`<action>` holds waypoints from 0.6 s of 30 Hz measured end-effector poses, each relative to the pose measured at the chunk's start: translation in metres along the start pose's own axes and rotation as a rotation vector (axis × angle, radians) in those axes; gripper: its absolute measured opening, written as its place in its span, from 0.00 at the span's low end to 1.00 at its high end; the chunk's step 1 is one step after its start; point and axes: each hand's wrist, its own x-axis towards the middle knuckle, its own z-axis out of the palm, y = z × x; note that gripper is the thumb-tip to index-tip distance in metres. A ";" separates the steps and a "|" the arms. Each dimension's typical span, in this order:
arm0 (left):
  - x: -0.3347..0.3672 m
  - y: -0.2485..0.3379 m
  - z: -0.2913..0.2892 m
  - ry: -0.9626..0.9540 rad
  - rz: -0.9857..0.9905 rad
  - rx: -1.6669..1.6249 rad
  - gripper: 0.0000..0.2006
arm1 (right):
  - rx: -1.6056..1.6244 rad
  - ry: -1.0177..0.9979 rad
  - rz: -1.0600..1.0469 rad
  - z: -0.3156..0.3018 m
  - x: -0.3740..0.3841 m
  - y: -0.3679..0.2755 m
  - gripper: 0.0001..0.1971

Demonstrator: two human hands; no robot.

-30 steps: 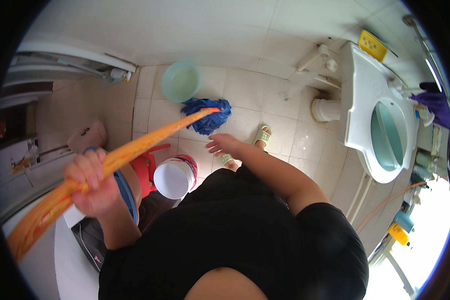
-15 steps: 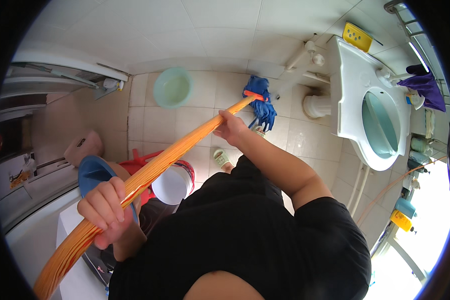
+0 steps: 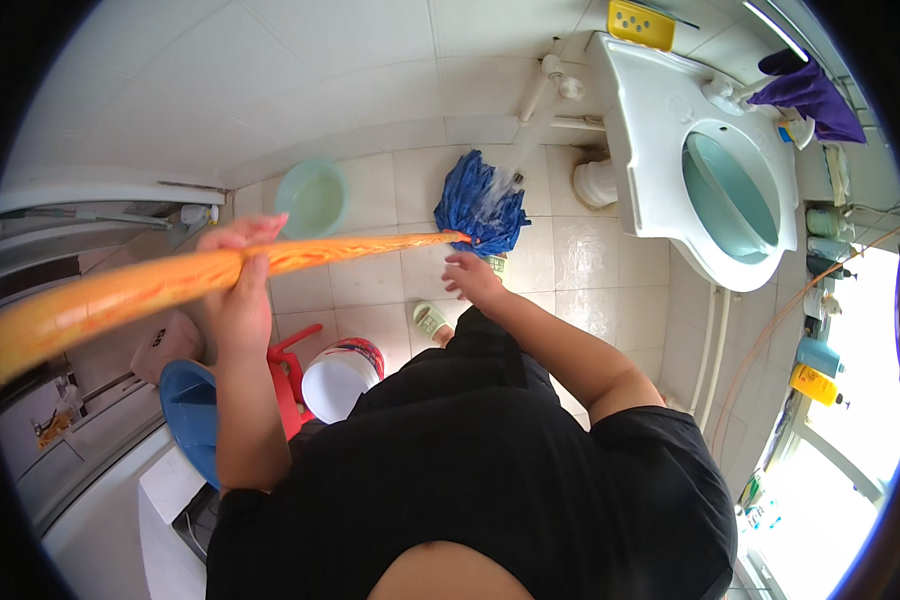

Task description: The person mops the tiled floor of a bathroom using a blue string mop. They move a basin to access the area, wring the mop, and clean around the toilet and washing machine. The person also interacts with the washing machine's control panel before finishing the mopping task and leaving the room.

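Observation:
My left hand (image 3: 238,280) is wrapped around the wood-patterned handle of a mop (image 3: 340,253), which slants across the left of the view with its near end close to the camera. On the tiled floor lies the mop's blue strip head (image 3: 460,205), spread out. A stream of water (image 3: 495,195) falls from a wall tap (image 3: 560,78) onto it. Just below the handle's far end is my right hand (image 3: 475,278), off the handle, its fingers slightly bent and apart with nothing in them.
A pale green basin (image 3: 312,200) stands near the wall. At left are a blue basin (image 3: 188,405), a red stool (image 3: 286,385) and a white bucket (image 3: 338,385). The white washbasin (image 3: 650,150) juts out at right. The floor tiles (image 3: 595,258) look wet.
My right hand has let go of the mop handle. The left hand has moved up and forward, levelling the handle. The mop head has spread, and water now falls on it.

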 end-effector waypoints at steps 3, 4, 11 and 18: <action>0.037 -0.007 0.030 -0.118 -0.016 -0.065 0.08 | -0.318 0.266 -0.514 0.004 -0.023 -0.060 0.29; 0.049 -0.010 0.043 -0.157 -0.027 -0.072 0.08 | -0.384 0.381 -0.680 0.003 -0.028 -0.084 0.30; 0.090 -0.027 0.146 -0.361 0.082 0.041 0.15 | 0.050 0.393 -0.760 -0.022 -0.003 -0.155 0.17; 0.078 -0.048 0.140 -0.516 -0.384 0.053 0.26 | 0.393 0.676 -0.835 -0.112 -0.033 -0.115 0.04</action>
